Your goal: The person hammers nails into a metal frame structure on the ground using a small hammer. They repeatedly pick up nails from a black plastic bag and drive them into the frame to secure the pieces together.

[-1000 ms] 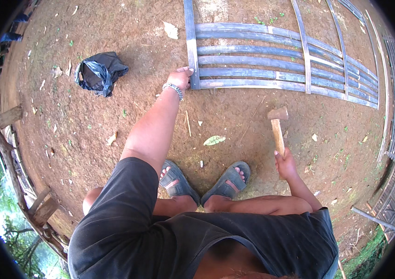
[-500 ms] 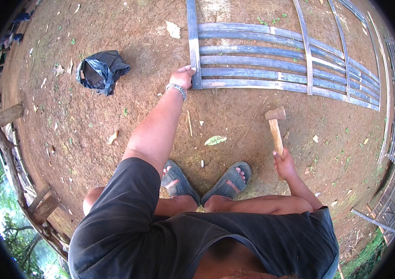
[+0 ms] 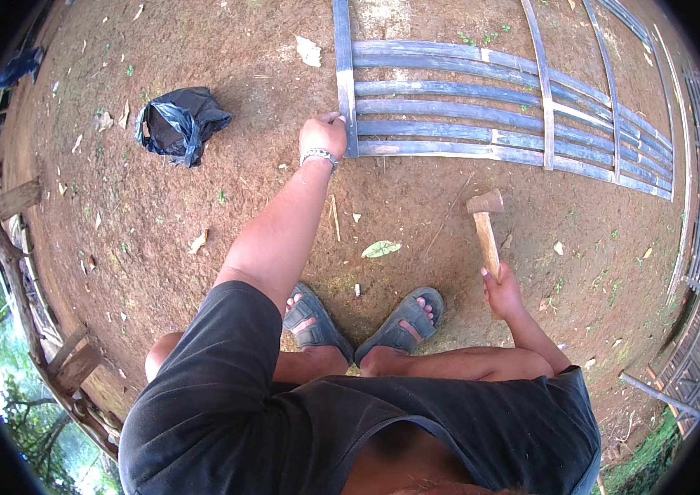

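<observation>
Squatting over bare dirt, you've got your left hand stretched out to the near corner of a slatted bamboo panel, fingers curled down onto the spot where its upright crosspiece meets the lowest slat. Can't tell if they're actually pinching anything small there. Your right hand is wrapped tight around the handle of a wooden mallet, head up, hovering near the ground just in front of your right sandal and well short of the panel.

Only package-like thing around is a crumpled black plastic bag, lying on the dirt left of your left hand. No label visible on it.

The panel's far end runs out of frame at the upper right, and more slatted work at the right rim is bent and too dim to make out.
</observation>
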Available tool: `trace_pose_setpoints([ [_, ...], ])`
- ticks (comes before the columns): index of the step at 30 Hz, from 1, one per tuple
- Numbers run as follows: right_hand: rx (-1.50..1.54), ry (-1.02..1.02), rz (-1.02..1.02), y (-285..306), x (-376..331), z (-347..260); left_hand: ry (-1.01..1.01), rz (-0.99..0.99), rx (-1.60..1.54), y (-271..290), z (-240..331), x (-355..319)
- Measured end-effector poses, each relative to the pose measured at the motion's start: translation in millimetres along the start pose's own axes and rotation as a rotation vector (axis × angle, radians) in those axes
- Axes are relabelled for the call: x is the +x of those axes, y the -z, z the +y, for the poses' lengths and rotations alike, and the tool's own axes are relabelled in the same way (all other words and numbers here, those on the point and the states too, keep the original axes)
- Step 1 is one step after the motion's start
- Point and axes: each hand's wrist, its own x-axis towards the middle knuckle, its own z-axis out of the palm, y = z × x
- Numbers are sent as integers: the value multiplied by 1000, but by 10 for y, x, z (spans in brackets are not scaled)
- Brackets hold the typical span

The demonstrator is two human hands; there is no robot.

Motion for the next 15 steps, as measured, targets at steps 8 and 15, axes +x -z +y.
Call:
trace_pose_setpoints([
  [8,-1,10,-35,-6,-18,-56,-111,44,-323,-198,-122,390],
  [15,-11,-11,-52,-40,2,56,-26,-4,-264,-173,-107,461],
])
